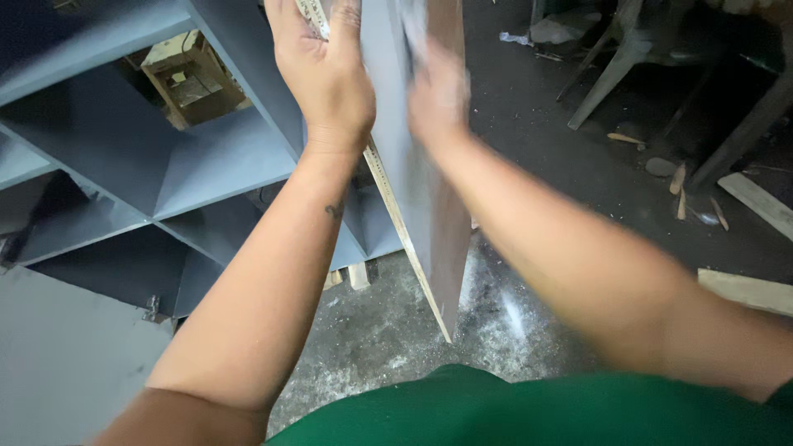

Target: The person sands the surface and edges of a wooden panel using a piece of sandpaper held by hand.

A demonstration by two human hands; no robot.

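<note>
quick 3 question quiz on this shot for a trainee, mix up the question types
1. True or false: the left hand grips the edge of the grey painted board.
2. Multiple choice: what stands left of the board? A) grey cubby shelf unit B) red toolbox C) ladder
3. Short answer: what lies scattered on the dark floor at the right?

Key
1. True. The right hand is on the board too, though blurred.
2. A
3. Wood offcuts and small scraps.
</note>
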